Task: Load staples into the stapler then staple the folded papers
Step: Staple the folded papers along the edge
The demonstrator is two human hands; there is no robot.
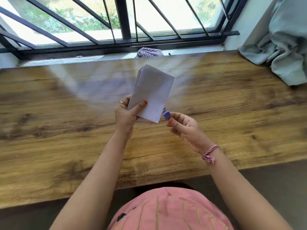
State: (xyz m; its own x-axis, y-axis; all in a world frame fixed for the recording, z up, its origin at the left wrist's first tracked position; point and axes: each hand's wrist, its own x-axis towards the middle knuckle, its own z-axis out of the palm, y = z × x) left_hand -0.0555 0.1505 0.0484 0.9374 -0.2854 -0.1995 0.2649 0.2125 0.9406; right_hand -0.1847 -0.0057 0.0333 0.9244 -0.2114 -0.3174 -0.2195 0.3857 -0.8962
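My left hand [127, 115] holds the folded white papers [152, 92] upright above the wooden table [66, 130], thumb pressed on the front near the lower left corner. My right hand [184, 127] grips a small blue stapler [166, 113]. The stapler's front end meets the papers' lower right edge. Most of the stapler is hidden inside my fingers, so I cannot tell whether its jaws are around the paper.
A striped cloth [149, 52] lies on the window ledge behind the table. A grey-green curtain [282, 44] bunches on the table's far right corner. Black window bars [123, 19] run across the back. The table's near edge is close to my body.
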